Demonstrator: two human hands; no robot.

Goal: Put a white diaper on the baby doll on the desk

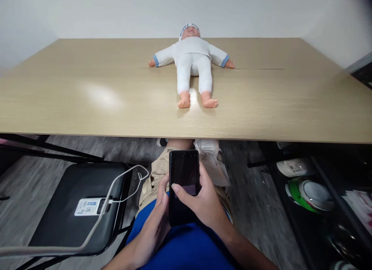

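A black smartphone [184, 169] is held upright above my lap, its screen mostly dark with a dim patch low down. My left hand [158, 215] is closed along the phone's left edge. Around the right edge wraps my right hand [207, 196], its thumb lying across the lower screen. On the table beyond lies a baby doll [193, 60] on its back, feet toward me and arms spread. It wears a white outfit with blue cuffs and a white cap with blue lettering. Neither hand touches the doll.
The wooden table [130, 115] spans the view in front of me. At my left, a black folding chair [64, 223] carries a white power bank [88, 206] with a white cable [99, 219]. To the right, a dark shelf holds a green-rimmed container [302, 196] and other items.
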